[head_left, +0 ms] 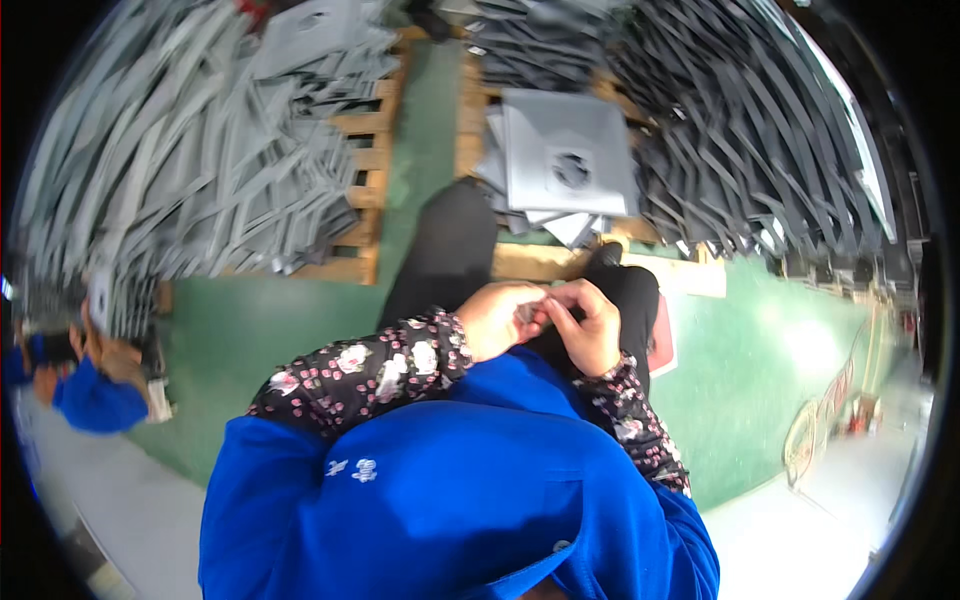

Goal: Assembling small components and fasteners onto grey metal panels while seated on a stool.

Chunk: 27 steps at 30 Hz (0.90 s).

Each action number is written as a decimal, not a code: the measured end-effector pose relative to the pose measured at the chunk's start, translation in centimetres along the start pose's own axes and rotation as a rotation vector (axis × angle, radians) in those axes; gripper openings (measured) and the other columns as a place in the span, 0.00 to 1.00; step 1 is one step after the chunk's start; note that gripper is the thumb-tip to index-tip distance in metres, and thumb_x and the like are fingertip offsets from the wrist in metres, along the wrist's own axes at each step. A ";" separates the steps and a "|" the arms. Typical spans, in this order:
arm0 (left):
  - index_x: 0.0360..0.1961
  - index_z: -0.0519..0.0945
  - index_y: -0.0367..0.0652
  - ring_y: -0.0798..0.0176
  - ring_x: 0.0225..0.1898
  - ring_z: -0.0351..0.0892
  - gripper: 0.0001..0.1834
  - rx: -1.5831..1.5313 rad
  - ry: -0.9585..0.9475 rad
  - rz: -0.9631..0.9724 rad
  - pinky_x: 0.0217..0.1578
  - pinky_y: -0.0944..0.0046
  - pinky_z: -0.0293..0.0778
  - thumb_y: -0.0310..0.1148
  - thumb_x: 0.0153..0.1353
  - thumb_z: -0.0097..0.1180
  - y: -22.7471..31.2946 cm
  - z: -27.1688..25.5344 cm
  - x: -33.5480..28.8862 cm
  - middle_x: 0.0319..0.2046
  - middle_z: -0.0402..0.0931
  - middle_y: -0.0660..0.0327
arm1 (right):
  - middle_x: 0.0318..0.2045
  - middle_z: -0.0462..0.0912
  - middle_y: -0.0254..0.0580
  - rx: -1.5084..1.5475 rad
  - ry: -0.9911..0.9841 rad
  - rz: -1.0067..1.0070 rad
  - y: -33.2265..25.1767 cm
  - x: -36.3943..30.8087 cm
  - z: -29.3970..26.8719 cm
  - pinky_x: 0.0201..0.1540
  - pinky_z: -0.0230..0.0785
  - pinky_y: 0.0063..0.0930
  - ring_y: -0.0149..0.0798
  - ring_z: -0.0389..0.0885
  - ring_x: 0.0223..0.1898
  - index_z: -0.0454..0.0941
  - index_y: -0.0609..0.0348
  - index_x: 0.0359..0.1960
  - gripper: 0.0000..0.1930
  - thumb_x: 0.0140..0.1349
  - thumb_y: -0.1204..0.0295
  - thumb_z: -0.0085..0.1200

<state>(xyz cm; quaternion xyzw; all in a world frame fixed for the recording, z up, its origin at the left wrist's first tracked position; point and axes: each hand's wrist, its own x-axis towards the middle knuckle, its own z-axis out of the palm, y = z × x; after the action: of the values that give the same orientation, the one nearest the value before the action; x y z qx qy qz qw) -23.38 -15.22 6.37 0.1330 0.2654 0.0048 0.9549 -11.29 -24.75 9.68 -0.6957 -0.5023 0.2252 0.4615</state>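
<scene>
Over my lap, my left hand (500, 320) and my right hand (590, 322) meet at the fingertips. Both are closed, with fingers curled and pinched together. Whatever they may hold is too small or too hidden to make out. Dark floral sleeve covers (400, 362) reach to my wrists. Beyond my knees, a square grey panel (535, 150) with a round dark cut-out lies on a small pile of similar sheets.
Wooden pallets (372, 190) carry leaning stacks of grey panels (190, 150) on the left and darker panels (750, 130) on the right. A co-worker in blue (100, 395) is at far left. A bicycle (815, 430) stands at right on the green floor (745, 400).
</scene>
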 end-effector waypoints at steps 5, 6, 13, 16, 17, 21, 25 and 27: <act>0.29 0.72 0.40 0.70 0.25 0.68 0.11 0.140 0.197 -0.169 0.25 0.72 0.66 0.36 0.58 0.43 1.8 3.0 6.7 0.24 0.70 0.65 | 0.22 0.75 0.32 0.201 0.171 0.349 5.5 2.3 -3.9 0.26 0.64 0.16 0.23 0.72 0.23 0.72 0.63 0.27 0.03 0.51 0.77 0.53; 0.28 0.72 0.41 0.71 0.25 0.67 0.11 0.188 0.228 -0.225 0.25 0.73 0.65 0.38 0.57 0.45 2.0 3.0 7.6 0.24 0.69 0.66 | 0.24 0.75 0.31 0.259 0.182 0.441 7.0 2.6 -4.6 0.27 0.64 0.14 0.22 0.71 0.23 0.72 0.63 0.28 0.03 0.52 0.77 0.51; 0.25 0.73 0.40 0.74 0.23 0.67 0.12 0.327 0.176 -0.244 0.25 0.75 0.65 0.39 0.55 0.47 4.7 4.5 18.0 0.22 0.69 0.66 | 0.24 0.76 0.37 0.373 0.159 0.627 20.8 11.9 -7.7 0.27 0.66 0.15 0.25 0.73 0.24 0.69 0.64 0.30 0.04 0.52 0.79 0.47; 0.23 0.73 0.40 0.74 0.22 0.66 0.12 0.257 0.147 -0.217 0.25 0.74 0.65 0.38 0.55 0.46 5.5 3.7 21.2 0.21 0.69 0.66 | 0.23 0.76 0.38 0.227 0.089 0.729 25.9 15.6 -5.7 0.28 0.68 0.18 0.27 0.75 0.26 0.70 0.66 0.30 0.06 0.51 0.77 0.49; 0.23 0.73 0.40 0.74 0.22 0.66 0.12 0.267 0.131 -0.208 0.24 0.74 0.65 0.38 0.55 0.45 6.1 3.1 21.9 0.21 0.69 0.66 | 0.22 0.76 0.37 0.216 0.064 0.746 27.7 16.6 -4.9 0.29 0.67 0.18 0.27 0.75 0.26 0.70 0.66 0.29 0.06 0.51 0.76 0.50; 0.23 0.72 0.40 0.73 0.21 0.66 0.13 0.158 0.204 -0.297 0.22 0.74 0.63 0.39 0.54 0.44 7.2 2.6 22.6 0.20 0.68 0.66 | 0.22 0.76 0.33 0.097 0.109 0.709 34.8 17.1 -0.8 0.30 0.65 0.18 0.24 0.73 0.25 0.73 0.62 0.27 0.05 0.50 0.74 0.52; 0.23 0.72 0.40 0.74 0.22 0.66 0.15 0.210 0.079 -0.182 0.22 0.74 0.63 0.40 0.56 0.42 8.0 3.4 23.2 0.21 0.68 0.66 | 0.22 0.76 0.32 0.057 0.130 0.744 38.2 17.8 0.6 0.31 0.65 0.17 0.24 0.72 0.24 0.73 0.61 0.27 0.05 0.50 0.73 0.53; 0.24 0.72 0.41 0.74 0.23 0.66 0.14 0.083 0.187 -0.234 0.23 0.74 0.63 0.41 0.56 0.42 7.6 2.6 23.3 0.22 0.68 0.67 | 0.21 0.76 0.32 0.053 0.128 0.732 38.8 17.7 1.2 0.30 0.65 0.17 0.24 0.72 0.24 0.74 0.61 0.27 0.05 0.50 0.73 0.53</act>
<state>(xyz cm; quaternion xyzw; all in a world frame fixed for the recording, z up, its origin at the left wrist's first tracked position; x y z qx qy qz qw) -1.55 -6.66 -1.34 0.1394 0.3667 -0.1049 0.9138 13.83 -10.90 -21.86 -0.8297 -0.1844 0.3441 0.3989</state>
